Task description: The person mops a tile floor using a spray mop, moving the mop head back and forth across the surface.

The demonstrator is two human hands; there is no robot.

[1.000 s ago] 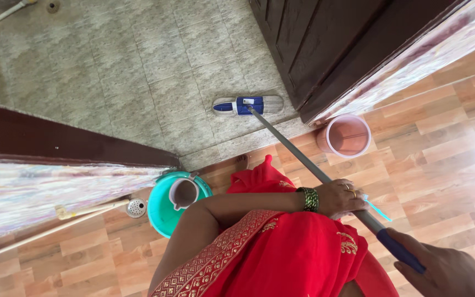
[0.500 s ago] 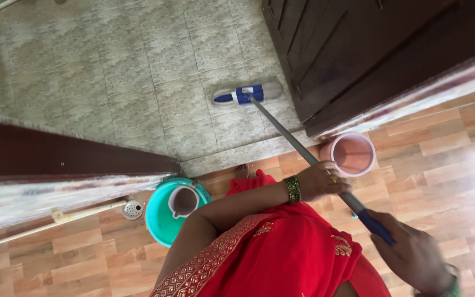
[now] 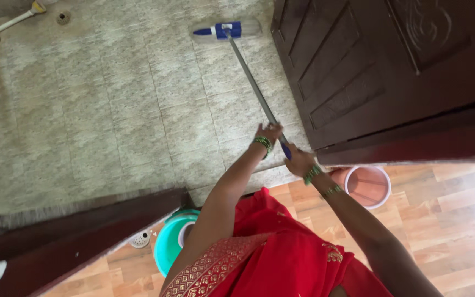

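Mopping grey tile floor point(image 3: 83, 110), mid-stroke by the look of it: teal bucket point(image 3: 166, 247) at lower left, mop head point(image 3: 224, 30) far out at upper centre, left hand point(image 3: 269, 133) and right hand point(image 3: 298, 161) both wrapped round the handle point(image 3: 254, 88), pink bucket point(image 3: 366, 186) right.

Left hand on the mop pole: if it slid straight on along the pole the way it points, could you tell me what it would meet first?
The left hand points up the grey pole. Nothing else sits on the pole, so it would probably meet the blue-and-white mop head on the tiled floor first. The dark wooden door stands to one side; depth is unclear.
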